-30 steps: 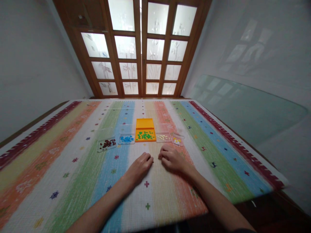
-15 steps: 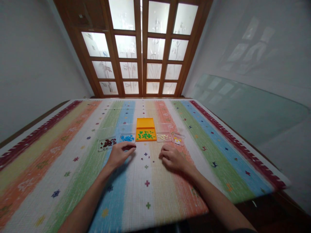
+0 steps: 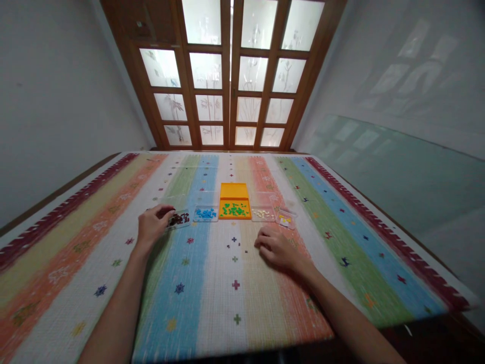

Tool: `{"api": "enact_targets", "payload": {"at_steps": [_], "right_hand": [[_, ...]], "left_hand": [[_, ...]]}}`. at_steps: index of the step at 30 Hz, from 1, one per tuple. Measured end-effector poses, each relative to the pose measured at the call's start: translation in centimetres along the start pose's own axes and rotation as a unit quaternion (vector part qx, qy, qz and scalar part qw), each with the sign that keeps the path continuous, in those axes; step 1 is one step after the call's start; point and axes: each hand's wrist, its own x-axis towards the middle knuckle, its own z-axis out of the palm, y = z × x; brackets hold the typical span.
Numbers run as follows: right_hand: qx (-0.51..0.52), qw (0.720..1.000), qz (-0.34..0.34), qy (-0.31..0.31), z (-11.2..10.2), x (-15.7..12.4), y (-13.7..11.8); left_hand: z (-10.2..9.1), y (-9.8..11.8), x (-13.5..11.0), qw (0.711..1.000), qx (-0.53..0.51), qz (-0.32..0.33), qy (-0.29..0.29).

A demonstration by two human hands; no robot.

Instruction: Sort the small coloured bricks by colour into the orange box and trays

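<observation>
A row of small containers lies across the striped tablecloth (image 3: pixel 94 263). At the left is a clear tray of dark brown pieces (image 3: pixel 180 219), then a clear tray of blue pieces (image 3: pixel 206 214), an orange box of green pieces (image 3: pixel 234 207), a clear tray of pale pieces (image 3: pixel 263 213) and a clear tray of yellow pieces (image 3: pixel 285 219). My left hand (image 3: pixel 151 226) is at the brown tray's left end, fingers curled, thumb and fingertips pinched over its edge. My right hand (image 3: pixel 278 248) rests on the cloth below the pale tray, fingers curled under. A few tiny dark pieces (image 3: pixel 237 246) lie loose between my hands.
Wooden doors with frosted panes (image 3: pixel 227 76) stand behind the table. A glass sheet (image 3: pixel 379 167) leans against the right wall. The table's near edge (image 3: pixel 265 349) runs along the bottom, and its right edge drops off near the lower right corner.
My left hand has moved from beside the right hand up and left, past the blue tray, to the brown tray. The right hand stays put. Loose dark pieces now show on the cloth.
</observation>
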Motion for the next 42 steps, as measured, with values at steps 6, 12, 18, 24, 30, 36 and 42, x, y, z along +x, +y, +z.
{"api": "enact_targets", "payload": {"at_steps": [6, 12, 18, 24, 30, 36, 42], "right_hand": [[-0.006, 1.000, -0.004, 0.001, 0.1, -0.1, 0.4], [-0.012, 1.000, -0.011, 0.006, 0.1, -0.1, 0.1], [-0.016, 1.000, -0.009, -0.004, 0.1, -0.1, 0.2], [-0.017, 1.000, -0.011, -0.001, 0.1, -0.1, 0.2], [-0.020, 1.000, -0.007, 0.003, 0.2, 0.0, 0.5], [-0.025, 1.000, -0.006, 0.012, -0.1, 0.0, 0.4], [-0.025, 1.000, -0.001, 0.004, -0.2, 0.0, 0.4]], "left_hand": [[0.6, -0.8, 0.2, 0.998, 0.054, 0.018, -0.021], [0.7, -1.5, 0.2, 0.997, 0.064, 0.018, -0.033], [0.3, -1.1, 0.1, 0.996, 0.084, 0.014, -0.027], [-0.2, -0.6, -0.2, 0.996, 0.079, 0.041, 0.010], [2.0, 2.2, -2.4, 0.970, 0.064, 0.233, 0.009], [6.6, 3.9, -5.6, 0.882, -0.003, 0.399, -0.250], [8.9, 4.0, -6.9, 0.860, 0.011, 0.396, -0.322]]}}
